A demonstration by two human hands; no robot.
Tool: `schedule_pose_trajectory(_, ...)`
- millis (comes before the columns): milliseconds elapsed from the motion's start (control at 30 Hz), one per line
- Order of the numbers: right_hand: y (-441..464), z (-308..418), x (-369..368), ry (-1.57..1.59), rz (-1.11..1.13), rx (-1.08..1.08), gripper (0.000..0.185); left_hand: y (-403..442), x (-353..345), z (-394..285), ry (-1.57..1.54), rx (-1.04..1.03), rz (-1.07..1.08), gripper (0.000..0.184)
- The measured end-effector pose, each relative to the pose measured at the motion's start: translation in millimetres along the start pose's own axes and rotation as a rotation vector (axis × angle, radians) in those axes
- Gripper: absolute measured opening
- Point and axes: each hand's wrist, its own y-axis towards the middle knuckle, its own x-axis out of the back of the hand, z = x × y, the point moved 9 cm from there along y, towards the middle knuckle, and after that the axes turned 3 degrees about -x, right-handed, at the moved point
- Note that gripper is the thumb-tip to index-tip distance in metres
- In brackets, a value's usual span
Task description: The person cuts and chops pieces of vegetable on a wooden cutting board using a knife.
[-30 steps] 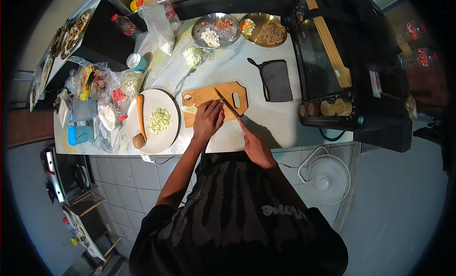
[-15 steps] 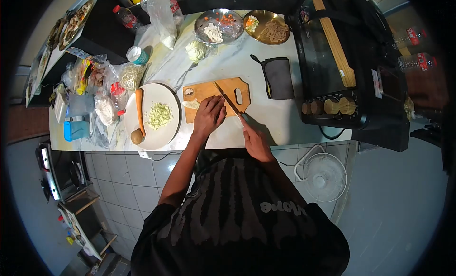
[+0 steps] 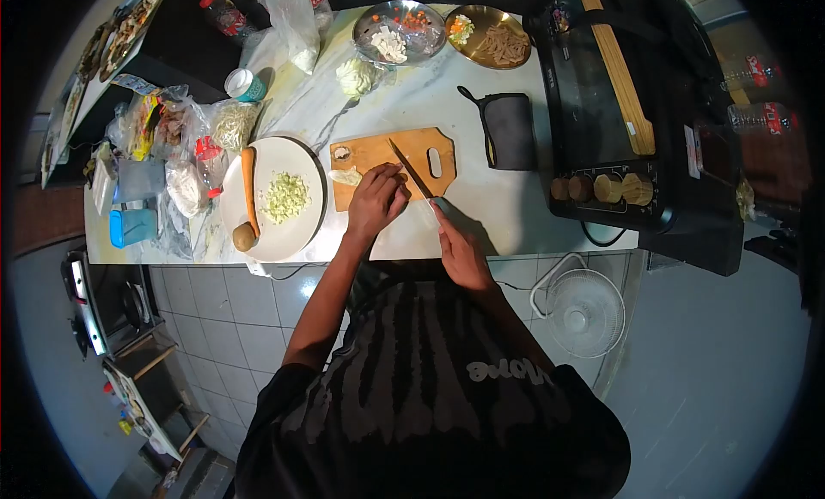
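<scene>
Right hand point(image 3: 462, 257) grasps the knife point(image 3: 412, 170) by its handle, blade slanting across the board point(image 3: 371, 147). Left hand point(image 3: 377, 198) is over the board, fingers curled near the blade; its hold cannot be determined. A pale piece point(image 3: 345, 176) lies on the board, just beside the left hand.
</scene>
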Motion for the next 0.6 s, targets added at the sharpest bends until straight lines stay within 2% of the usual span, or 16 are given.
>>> schedule_pose_trajectory(100,-1.7,0.1,-6.7,-0.089,0.113,-0.134,0.054,0.5,1.4,2.2,-0.031,0.048,-0.018,0.015)
schedule_pose_trajectory(233,-2.2,-3.1,-12.2,-0.2,0.125,-0.118,0.057,0.3,3.4,8.0,-0.094,0.154,-0.08,0.013)
schedule_pose_trajectory(300,0.9,1.2,-8.1,-0.196,0.03,-0.008,0.059,-0.7,1.2,22.0,-0.202,0.335,-0.092,0.011)
schedule_pose_trajectory(433,5.5,-2.9,-4.3,-0.228,0.085,-0.109,0.059,-0.3,-3.1,33.3,-0.226,0.467,-0.055,0.01)
schedule_pose_trajectory(600,9.0,1.0,5.1,-0.105,0.036,-0.065,0.054,1.7,0.2,30.5,-0.231,0.434,-0.09,0.011)
